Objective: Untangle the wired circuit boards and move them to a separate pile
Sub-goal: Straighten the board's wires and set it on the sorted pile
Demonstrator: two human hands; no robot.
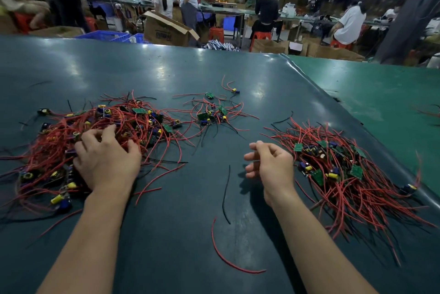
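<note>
Table cover (214, 74) smooth dark-green sheet, glossy with light glare, wires (357, 189) thin red and black plastic-coated, circuit boards (356, 171) green, matt, cardboard box (164, 29) brown, dull

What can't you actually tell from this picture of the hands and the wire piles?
- Head view: whether the left hand grips a board; its fingers are buried in the left pile.
- Left pile's full extent: cut off by the frame's left edge.
- Board markings in the right pile: too small.
- Right hand: slightly blurred, apparently empty.

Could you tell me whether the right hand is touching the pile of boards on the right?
Apart: the head view shows bare mat between the right hand and the right pile.
</note>
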